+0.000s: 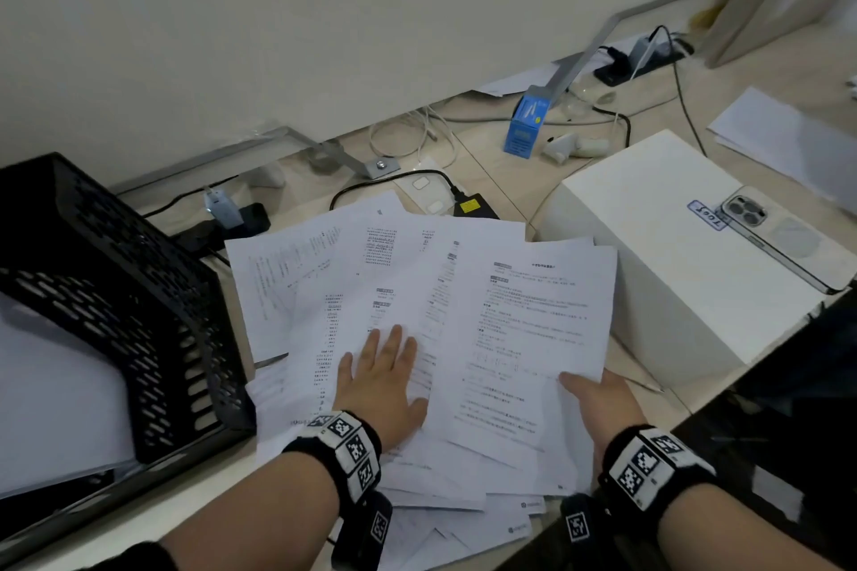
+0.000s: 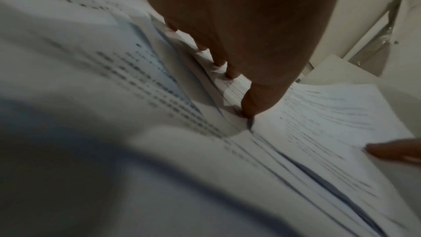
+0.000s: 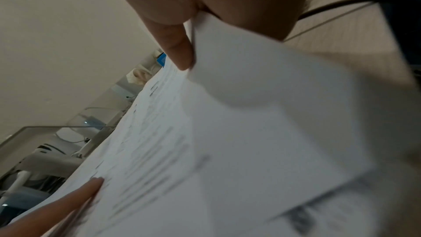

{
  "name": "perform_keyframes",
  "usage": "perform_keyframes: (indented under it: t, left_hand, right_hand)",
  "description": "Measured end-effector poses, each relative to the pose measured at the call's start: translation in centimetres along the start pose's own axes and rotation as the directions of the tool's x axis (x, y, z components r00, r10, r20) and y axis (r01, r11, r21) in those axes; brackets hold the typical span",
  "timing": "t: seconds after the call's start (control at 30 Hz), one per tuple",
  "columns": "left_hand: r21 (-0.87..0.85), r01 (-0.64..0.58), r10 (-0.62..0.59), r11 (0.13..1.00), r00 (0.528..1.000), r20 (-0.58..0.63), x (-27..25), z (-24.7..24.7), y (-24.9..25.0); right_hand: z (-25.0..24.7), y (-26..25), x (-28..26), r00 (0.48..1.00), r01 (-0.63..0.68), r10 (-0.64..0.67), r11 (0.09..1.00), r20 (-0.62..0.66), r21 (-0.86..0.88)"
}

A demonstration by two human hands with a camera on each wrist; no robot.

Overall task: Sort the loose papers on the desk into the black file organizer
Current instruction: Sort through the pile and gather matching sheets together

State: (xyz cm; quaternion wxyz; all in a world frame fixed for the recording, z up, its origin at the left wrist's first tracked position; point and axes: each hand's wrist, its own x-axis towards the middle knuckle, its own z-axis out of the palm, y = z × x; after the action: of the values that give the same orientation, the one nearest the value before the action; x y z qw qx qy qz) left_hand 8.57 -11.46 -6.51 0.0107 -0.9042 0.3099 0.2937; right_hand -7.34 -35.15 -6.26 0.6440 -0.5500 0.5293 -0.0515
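Note:
Several loose printed papers (image 1: 371, 283) lie fanned out on the desk in front of me. My left hand (image 1: 380, 371) lies flat on the pile with straight fingers, pressing it down; the left wrist view shows its fingertips (image 2: 248, 109) on the sheets (image 2: 136, 82). My right hand (image 1: 598, 399) pinches the right edge of the top sheet (image 1: 533, 329), thumb on top. In the right wrist view the thumb (image 3: 180, 49) presses that sheet (image 3: 239, 114), which is lifted off the pile. The black file organizer (image 1: 116, 292) stands at the left with white sheets inside.
A white box (image 1: 672, 246) with a phone (image 1: 783, 241) on it stands right of the pile. Cables, a power strip (image 1: 222, 223), a blue box (image 1: 526, 125) and metal brackets crowd the back by the wall. More paper (image 1: 783, 134) lies far right.

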Motion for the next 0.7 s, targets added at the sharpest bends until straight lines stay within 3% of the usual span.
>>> perform_keyframes:
  t: [0.13, 0.23, 0.37, 0.43, 0.5, 0.6, 0.7]
  left_hand:
    - [0.028, -0.071, 0.071, 0.997, 0.997, 0.0, -0.9, 1.0, -0.2]
    - [-0.044, -0.099, 0.098, 0.994, 0.995, -0.024, -1.4, 1.4, -0.7]
    - [-0.248, 0.009, -0.036, 0.969, 0.994, -0.108, -1.7, 1.4, -1.8]
    - [-0.488, 0.055, -0.173, 0.871, 0.964, -0.2, -1.2, 0.9, -2.1]
    - [-0.751, 0.056, -0.302, 0.657, 0.933, -0.194, -0.5, -0.3, -2.0]
    - [-0.879, 0.127, -0.359, 0.459, 0.932, -0.053, 0.5, -2.1, -1.6]
    - [-0.927, 0.207, -0.306, 0.312, 0.946, 0.109, 0.8, -3.2, -0.8]
  right_hand:
    - [1.4, -0.4, 0.2, 0.998, -0.025, 0.023, 0.999, 0.051, 0.044]
    - [2.0, -0.3, 0.6, 1.0, 0.002, -0.004, 0.999, 0.03, 0.053]
    - [1.6, -0.2, 0.8, 1.0, 0.008, -0.008, 1.0, 0.0, 0.014]
    - [1.0, -0.1, 1.2, 0.999, 0.035, -0.036, 0.999, -0.038, -0.023]
    - [0.4, 0.0, 1.3, 0.997, 0.057, -0.059, 0.996, -0.039, -0.064]
    - [0.1, 0.2, 0.9, 0.998, 0.057, -0.059, 0.992, -0.016, -0.11]
    - [0.3, 0.6, 0.8, 0.998, 0.053, -0.054, 0.994, -0.008, -0.101]
